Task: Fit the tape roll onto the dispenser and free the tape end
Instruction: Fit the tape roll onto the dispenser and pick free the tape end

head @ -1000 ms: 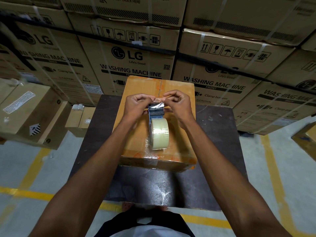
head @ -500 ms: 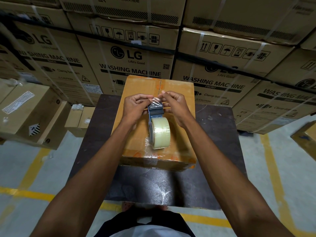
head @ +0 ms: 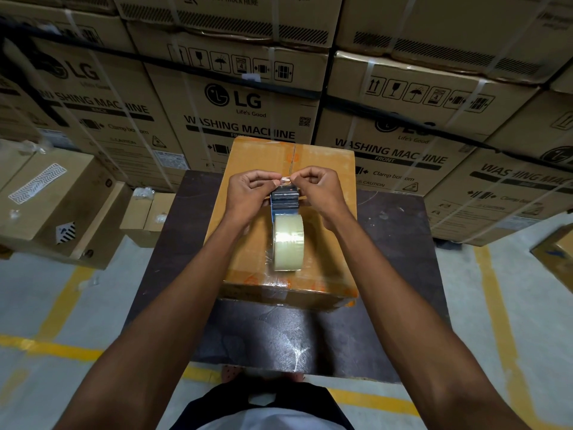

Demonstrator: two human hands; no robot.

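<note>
A clear tape roll [head: 288, 242] sits mounted on a dark dispenser [head: 284, 198], which rests on top of an orange-brown carton [head: 325, 169]. My left hand [head: 248, 197] and my right hand [head: 316, 193] are both at the dispenser's far end. Thumb and forefinger of each hand pinch the thin, shiny tape end [head: 286, 180] between them, just above the dispenser head. My left palm hides the dispenser's left side.
The carton lies on a dark table [head: 397, 243]. Stacked washing machine boxes [head: 242, 119] form a wall right behind it. Smaller cartons [head: 62, 200] stand on the floor at the left. Yellow floor lines [head: 62, 305] run beside the table.
The loose tape that stood up crumpled over the dispenser head is now drawn into a thin strip between my fingertips. Both hands stayed at the dispenser's far end.
</note>
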